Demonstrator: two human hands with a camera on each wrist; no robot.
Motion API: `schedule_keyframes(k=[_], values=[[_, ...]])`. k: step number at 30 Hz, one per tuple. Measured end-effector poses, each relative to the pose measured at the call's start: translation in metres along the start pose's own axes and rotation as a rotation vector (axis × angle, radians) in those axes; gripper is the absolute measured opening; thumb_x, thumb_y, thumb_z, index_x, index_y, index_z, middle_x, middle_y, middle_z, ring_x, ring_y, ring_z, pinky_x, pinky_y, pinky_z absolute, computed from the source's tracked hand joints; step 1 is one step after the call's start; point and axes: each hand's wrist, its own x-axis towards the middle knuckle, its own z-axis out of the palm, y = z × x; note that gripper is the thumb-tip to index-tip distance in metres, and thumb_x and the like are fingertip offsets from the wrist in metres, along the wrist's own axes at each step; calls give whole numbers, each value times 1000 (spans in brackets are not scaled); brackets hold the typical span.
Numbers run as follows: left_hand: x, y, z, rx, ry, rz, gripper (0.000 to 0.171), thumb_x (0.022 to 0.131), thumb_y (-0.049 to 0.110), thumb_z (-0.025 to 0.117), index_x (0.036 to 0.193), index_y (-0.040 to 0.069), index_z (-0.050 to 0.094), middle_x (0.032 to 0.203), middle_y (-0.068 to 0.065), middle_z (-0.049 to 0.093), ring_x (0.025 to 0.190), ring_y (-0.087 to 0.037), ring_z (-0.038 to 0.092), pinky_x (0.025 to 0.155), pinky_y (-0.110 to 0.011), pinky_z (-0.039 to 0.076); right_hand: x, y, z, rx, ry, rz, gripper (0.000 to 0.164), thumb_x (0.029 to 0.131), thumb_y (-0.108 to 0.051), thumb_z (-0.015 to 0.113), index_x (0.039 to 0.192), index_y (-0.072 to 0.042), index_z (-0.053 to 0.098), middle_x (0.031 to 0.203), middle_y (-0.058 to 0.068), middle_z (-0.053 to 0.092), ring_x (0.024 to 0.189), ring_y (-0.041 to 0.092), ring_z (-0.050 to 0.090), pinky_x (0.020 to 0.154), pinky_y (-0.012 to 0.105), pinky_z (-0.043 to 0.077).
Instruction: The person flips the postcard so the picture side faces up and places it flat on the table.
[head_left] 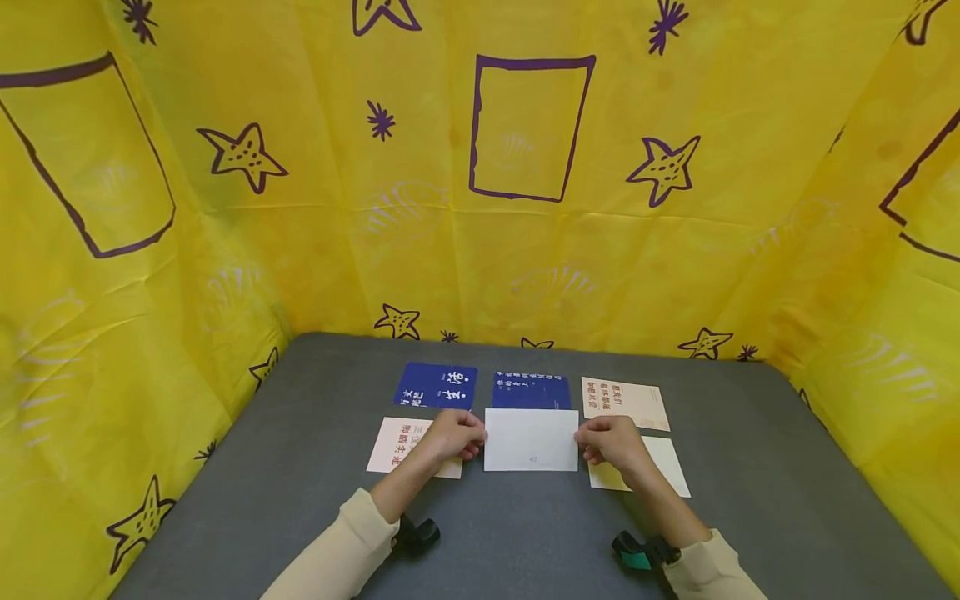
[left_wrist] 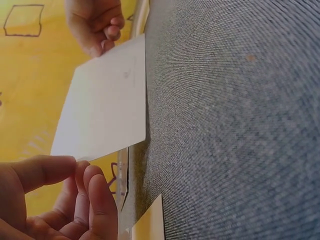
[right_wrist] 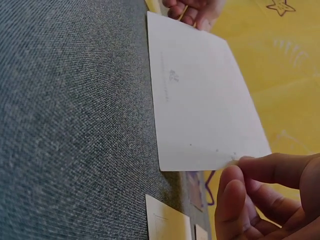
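Note:
A white card (head_left: pixel 531 439) with a small grey mark near its lower edge is held by its two short sides. My left hand (head_left: pixel 454 435) pinches the left side between thumb and fingertips, and my right hand (head_left: pixel 609 442) pinches the right side likewise. In both wrist views the card leans, its lower long edge close over the grey cloth. Beneath my left forearm lies a pale pink card (head_left: pixel 390 446) with red characters. A cream card (head_left: pixel 666 467) lies under my right hand and wrist, partly covered by them.
Behind the held card lie a blue card (head_left: pixel 435 385) with white characters, a second blue card (head_left: pixel 531 390) and a cream card (head_left: pixel 626 402) with red-brown characters. The grey table (head_left: pixel 517 542) is bordered at the back and sides by a yellow patterned cloth (head_left: pixel 480 267).

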Motion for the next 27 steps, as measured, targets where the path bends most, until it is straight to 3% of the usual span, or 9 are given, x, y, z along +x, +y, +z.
schedule_keyframes(k=[13, 27], values=[[-1, 2, 0, 12, 30, 59, 14, 85, 6, 65, 91, -6, 70, 72, -6, 67, 61, -11, 58, 57, -22, 50, -2, 0, -1, 53, 18, -32, 16, 87, -3, 66, 93, 11, 69, 74, 8, 68, 58, 16, 61, 57, 27, 56], [-4, 5, 0, -21, 62, 77, 14, 85, 6, 65, 91, -6, 71, 72, -4, 67, 62, -11, 56, 59, -23, 48, -6, -1, -3, 86, 40, -41, 20, 89, -5, 65, 100, 12, 67, 78, 8, 69, 62, 16, 63, 59, 24, 56]])
